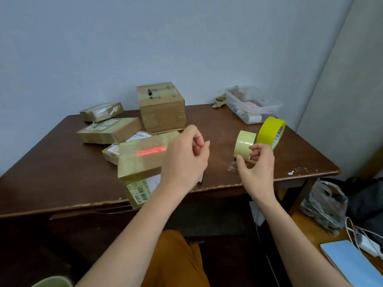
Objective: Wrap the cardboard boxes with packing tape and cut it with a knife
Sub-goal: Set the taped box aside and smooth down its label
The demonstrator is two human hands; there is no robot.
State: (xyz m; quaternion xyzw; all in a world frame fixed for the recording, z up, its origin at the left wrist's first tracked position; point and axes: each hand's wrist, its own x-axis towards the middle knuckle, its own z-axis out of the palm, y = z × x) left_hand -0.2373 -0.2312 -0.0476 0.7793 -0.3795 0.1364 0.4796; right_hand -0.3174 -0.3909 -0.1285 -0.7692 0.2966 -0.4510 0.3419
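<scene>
- Two rolls of tape are at the right side of the table [62, 172]: a pale roll [244, 145] gripped by the right hand [257, 168], and a bright yellow roll [270, 132] standing on its edge just behind it.
- The right hand's fingers curl around the pale roll, thumb on the outer face — I judge this grip keeps the roll steady so that the loose end can be found.
- The left hand [186, 158] is lifted beside it with fingers curled and thumb against forefinger; if it pinches a tape end, I cannot tell.
- The nearest box [143, 162] hangs partly over the table's front edge, close to the left hand, probably so tape can pass around it.
- This box looks brown and worn, with a red strip on top and a white label on its side.
- More boxes lie behind it — a tall box [161, 108] stands at the back.
- No knife is visible.
</scene>
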